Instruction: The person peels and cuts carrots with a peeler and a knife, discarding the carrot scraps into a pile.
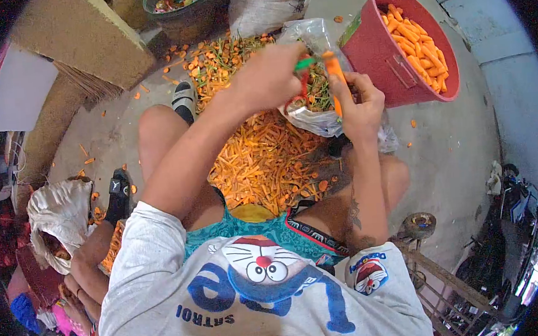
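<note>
My left hand (278, 74), its fingers closed, grips a peeler (305, 64). Only a blurred green part of the tool shows, right beside the carrot. Upright in my right hand (364, 102) is an orange carrot (333, 67), pinched between thumb and fingers. Under both hands lies a clear plastic bag (315, 121) with green and orange scraps in it. A large heap of carrot peelings (256, 162) covers the floor between my legs. Cut carrot ends and green tops (212, 66) are scattered at its far side.
A red bucket (366, 42) of peeled carrots (416, 45) leans at the right. Behind stand a white sack (264, 6) and a dark tub (183, 18). Another person's leg (91, 255) and an open sack (60, 214) are at left. A metal rack (438, 275) stands lower right.
</note>
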### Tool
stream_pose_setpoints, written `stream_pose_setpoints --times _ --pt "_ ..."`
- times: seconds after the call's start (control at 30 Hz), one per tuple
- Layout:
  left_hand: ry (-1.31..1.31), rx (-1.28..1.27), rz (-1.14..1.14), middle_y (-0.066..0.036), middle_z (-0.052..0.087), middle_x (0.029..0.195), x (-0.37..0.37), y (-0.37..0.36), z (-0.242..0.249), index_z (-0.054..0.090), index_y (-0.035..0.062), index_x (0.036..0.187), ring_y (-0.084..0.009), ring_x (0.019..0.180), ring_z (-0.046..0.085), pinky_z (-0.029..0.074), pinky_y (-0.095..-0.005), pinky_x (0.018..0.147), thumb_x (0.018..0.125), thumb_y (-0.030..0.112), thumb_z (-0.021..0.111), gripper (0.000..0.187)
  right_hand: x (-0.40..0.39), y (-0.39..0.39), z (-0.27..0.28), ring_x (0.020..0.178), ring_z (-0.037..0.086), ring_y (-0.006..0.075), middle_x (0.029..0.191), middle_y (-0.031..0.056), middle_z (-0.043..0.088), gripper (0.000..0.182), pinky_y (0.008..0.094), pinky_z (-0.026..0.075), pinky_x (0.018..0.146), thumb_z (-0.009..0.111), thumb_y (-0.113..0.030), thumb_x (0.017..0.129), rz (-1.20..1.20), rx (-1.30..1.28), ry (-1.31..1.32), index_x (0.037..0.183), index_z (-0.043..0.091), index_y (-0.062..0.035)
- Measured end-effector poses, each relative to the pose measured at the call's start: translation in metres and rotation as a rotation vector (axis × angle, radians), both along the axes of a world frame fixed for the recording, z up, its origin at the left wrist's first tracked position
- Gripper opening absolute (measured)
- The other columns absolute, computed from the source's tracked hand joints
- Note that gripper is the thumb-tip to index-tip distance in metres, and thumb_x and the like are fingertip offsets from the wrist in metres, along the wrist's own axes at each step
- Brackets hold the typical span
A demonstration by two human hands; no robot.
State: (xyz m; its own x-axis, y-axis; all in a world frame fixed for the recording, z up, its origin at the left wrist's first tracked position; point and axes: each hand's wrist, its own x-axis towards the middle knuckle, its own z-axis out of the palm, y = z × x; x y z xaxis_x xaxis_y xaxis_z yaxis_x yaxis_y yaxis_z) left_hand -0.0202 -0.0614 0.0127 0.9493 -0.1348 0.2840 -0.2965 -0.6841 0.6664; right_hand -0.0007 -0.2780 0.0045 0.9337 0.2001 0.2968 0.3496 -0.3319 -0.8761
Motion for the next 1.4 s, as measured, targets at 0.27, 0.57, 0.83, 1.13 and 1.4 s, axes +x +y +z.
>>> stream_pose_setpoints --times 0.27,0.57,0.83,1.13,1.4 --pt "0.251 0.152 -0.014 -0.031 0.067 0.093 0.022 0.031 -0.03 0.064 -0.0045 0.102 -0.0472 0.094 0.066 0.052 -0.053 0.084 0.083 0.017 0.062 0.029 0.003 0.001 -0.002 0.094 0.067 0.0199 0.095 0.0073 0.072 0.022 0.0296 0.051 0.087 0.069 -0.014 0.096 0.016 0.542 0.107 0.112 0.068 0.0024" --pt "-0.071 -0.034 0.151 -0.03 0.066 0.087 0.003 0.019 0.003 0.062 -0.0035 0.104 -0.0487 0.087 0.065 0.05 -0.0516 0.075 0.09 0.016 0.064 0.024 0.008 -0.011 -0.007 0.087 0.065 0.0186 0.106 0.0108 0.069 0.032 0.032 0.053 0.074 0.062 -0.023 0.101 0.26 0.814 0.61 0.12 0.063 0.0025" --pt "0.065 0.008 0.023 -0.03 0.066 0.087 -0.009 -0.007 0.009 0.061 -0.0051 0.102 -0.0496 0.087 0.065 0.051 -0.0554 0.078 0.079 0.008 0.061 0.027 0.001 0.009 -0.015 0.061 0.053 0.006 0.077 0.0033 0.067 0.031 0.0244 0.041 0.053 0.075 -0.025 0.094 0.082 0.499 0.339 0.101 0.072 0.005" --pt "0.419 0.275 0.086 -0.034 0.067 0.09 0.017 0.013 -0.017 0.068 -0.0105 0.089 -0.0472 0.089 0.069 0.056 -0.0508 0.084 0.079 0.014 0.06 0.028 -0.005 0.0 -0.025 0.059 0.053 0.0109 0.076 0.0056 0.063 0.041 0.0241 0.039 0.053 0.076 -0.033 0.092 0.246 0.558 0.141 0.099 0.068 0.006" --pt "0.419 0.32 0.162 -0.033 0.068 0.095 0.01 0.057 -0.004 0.067 -0.0086 0.093 -0.0471 0.092 0.068 0.054 -0.0528 0.086 0.077 0.017 0.06 0.031 0.119 -0.077 0.027 0.082 0.061 0.0179 0.098 0.0095 0.07 0.045 0.0287 0.052 0.065 0.065 -0.035 0.097 0.243 1.565 0.628 0.125 0.059 -0.0001"
